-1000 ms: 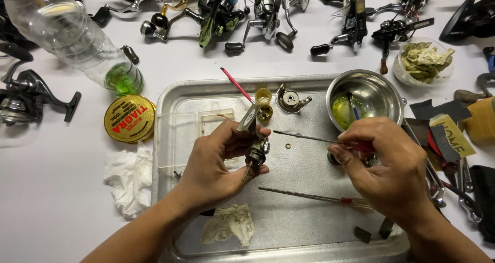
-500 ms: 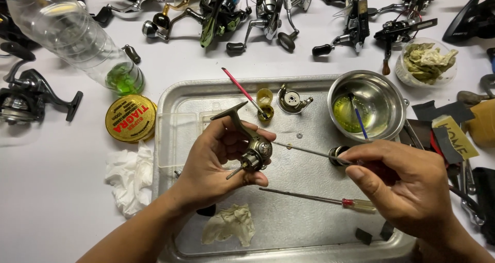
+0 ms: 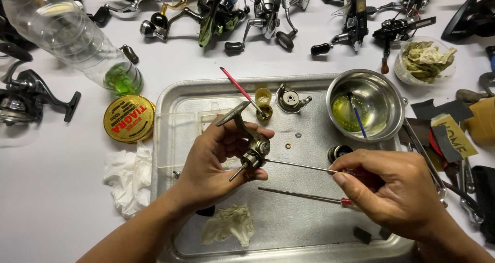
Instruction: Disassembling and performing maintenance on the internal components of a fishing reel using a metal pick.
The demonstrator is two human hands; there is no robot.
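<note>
While clamped around a small metal fishing-reel body, left hand raised just above the metal tray, fingers curled shut on the part, thumb pressed across its lower end, reel foot sticking up and to the left past the fingertips. Closed likewise on a red-handled screwdriver, right hand; handle mostly buried in the fist, thin shaft running leftward, tip meeting the reel body at its round lower end. Below that shaft, flat on the tray, a second screwdriver, red handle end near the right hand. Close under the left wrist, a crumpled pale cloth on the tray floor. Farther up the tray: a small yellow cup with a red-stemmed brush leaning into it, a loose metal reel part just beside, two tiny washers on bare metal, a small dark spool-like piece near the right knuckles. At the tray's upper right corner, a steel bowl with yellowish liquid and a blue-handled tool resting inside. Off the tray to the left, a round yellow tin, white crumpled tissue, a clear plastic bottle lying on its side with green liquid at the bottom. Along the far edge of the white table, a row of spinning reels; at far right, a clear tub of rags and assorted tools.
</note>
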